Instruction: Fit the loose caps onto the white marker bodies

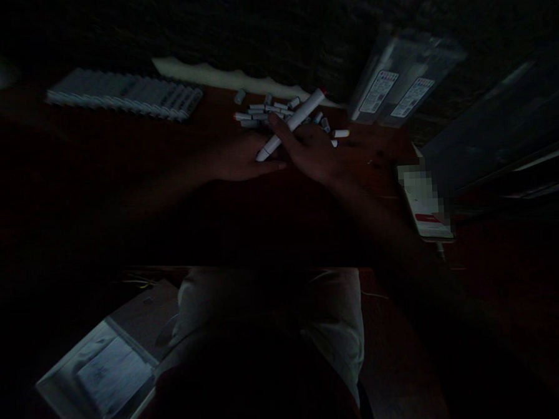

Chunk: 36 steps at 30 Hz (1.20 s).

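Observation:
The view is very dark. My right hand (314, 151) is closed around a white marker (298, 115), its thumb lying along the barrel. The marker slants from lower left to upper right, with a red tip at its upper end. My left hand (242, 156) is beside the lower end of the marker, which overlaps it; one digit stretches out below, and the other fingers are partly hidden. Just behind both hands lies a loose pile of short marker caps (258, 115), mostly white and grey, some with coloured ends.
A row of markers (123, 96) lies side by side on the dark wooden table (181, 208). Clear plastic cases (406, 78) with labels stand at back right. A phone (424, 202) lies right of my arm. Below the table's edge, at left, is an open box (74, 401).

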Motion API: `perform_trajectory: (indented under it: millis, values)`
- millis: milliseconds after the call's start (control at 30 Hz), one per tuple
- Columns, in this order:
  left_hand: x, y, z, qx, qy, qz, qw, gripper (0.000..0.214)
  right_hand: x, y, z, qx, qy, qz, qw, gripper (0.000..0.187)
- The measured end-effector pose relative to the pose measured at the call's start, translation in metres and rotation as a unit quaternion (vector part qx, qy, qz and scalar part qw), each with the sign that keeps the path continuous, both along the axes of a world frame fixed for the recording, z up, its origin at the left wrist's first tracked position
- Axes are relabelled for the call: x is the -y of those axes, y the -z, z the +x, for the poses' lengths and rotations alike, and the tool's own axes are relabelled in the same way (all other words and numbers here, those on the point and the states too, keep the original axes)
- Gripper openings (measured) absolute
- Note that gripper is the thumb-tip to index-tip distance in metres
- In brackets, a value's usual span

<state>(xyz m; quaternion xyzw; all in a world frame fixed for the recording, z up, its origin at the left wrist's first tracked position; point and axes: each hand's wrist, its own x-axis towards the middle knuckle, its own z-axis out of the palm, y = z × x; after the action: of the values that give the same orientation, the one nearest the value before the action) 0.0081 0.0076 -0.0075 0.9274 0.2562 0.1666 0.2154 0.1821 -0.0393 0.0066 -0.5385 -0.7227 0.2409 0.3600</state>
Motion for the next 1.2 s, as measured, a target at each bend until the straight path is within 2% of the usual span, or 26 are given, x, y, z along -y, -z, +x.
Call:
perform_trajectory:
  millis: [100, 267, 533, 767, 1200]
  values:
    - [0.001, -0.001, 0.0, -0.015, 0.033, 0.021, 0.999, 0.023, 0.001, -0.001, -0.001, -0.004, -0.007, -0.002, 1.0, 0.063]
    - [-0.002, 0.0, -0.001, -0.008, 0.038, 0.031, 0.999, 0.022, 0.002, -0.002, 0.0, 0.0, -0.008, -0.008, 1.0, 0.063]
    - [-0.002, 0.004, 0.0, 0.019, 0.024, 0.039, 0.999, 0.028, 0.002, 0.002, -0.001, 0.041, -0.078, 0.025, 0.996, 0.054]
    - [-0.006, 0.006, 0.0, 0.001, 0.01, 0.018, 1.0, 0.03, 0.001, 0.002, 0.001, 0.106, -0.077, 0.039, 0.991, 0.063]
    - [-0.003, 0.004, -0.001, -0.015, -0.003, -0.002, 1.0, 0.03, 0.008, -0.008, -0.002, 0.164, -0.079, 0.015, 0.983, 0.058]
